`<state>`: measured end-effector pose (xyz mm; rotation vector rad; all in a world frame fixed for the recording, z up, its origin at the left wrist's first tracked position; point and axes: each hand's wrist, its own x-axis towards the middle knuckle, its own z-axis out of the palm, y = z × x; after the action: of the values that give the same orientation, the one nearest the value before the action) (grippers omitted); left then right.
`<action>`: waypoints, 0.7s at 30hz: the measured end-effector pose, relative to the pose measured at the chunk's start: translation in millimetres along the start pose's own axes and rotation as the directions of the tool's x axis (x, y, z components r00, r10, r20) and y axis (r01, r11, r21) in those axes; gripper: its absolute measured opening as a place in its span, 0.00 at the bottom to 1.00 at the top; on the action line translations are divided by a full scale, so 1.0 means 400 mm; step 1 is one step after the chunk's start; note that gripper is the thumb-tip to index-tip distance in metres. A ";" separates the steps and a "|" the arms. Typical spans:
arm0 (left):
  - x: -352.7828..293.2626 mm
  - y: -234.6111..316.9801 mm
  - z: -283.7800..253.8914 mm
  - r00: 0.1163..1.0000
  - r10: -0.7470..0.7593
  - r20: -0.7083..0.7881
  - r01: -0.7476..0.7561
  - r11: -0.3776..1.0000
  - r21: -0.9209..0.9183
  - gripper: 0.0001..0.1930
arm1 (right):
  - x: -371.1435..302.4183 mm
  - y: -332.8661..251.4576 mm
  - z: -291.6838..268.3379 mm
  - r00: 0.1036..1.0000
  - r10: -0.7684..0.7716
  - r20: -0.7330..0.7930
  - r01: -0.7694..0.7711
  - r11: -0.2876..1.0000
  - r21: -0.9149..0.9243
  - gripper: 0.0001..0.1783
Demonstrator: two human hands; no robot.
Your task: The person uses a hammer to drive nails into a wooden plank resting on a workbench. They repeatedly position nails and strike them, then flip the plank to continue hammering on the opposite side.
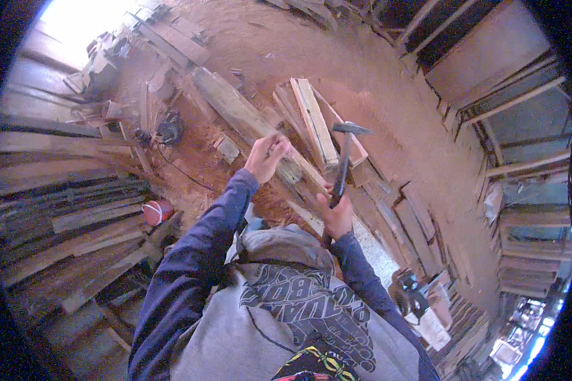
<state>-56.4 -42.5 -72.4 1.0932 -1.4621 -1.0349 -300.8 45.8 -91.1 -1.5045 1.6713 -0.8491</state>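
My right hand (337,214) is closed round the dark handle of a hammer (344,166). The hammer stands nearly upright, its metal head raised clear of the wood. My left hand (267,159) is over a long, thick wooden beam (238,106), with its fingers drawn together; what they hold, if anything, is too small to make out. The beam runs diagonally from far left toward my right hand. Just beyond my hands, a narrow wooden frame of pale boards (316,120) lies at an angle beside the beam.
Stacked planks (38,197) fill the left side, with a red and white round object (157,213) near them. A dark power tool (169,129) with a cord sits on the reddish, dusty ground. Another dark machine (408,291) stands at lower right. Wooden racks (521,108) line the right.
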 end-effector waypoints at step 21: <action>0.132 -0.026 0.082 0.709 -0.529 -0.466 0.201 0.785 -0.586 0.18 | 0.006 0.020 0.091 0.995 0.100 0.004 -0.089 0.910 -0.406 0.49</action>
<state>-92.5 -93.9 -75.4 1.2102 -0.3946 -1.1096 -274.1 43.8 -116.8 -1.6775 1.9701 -0.4423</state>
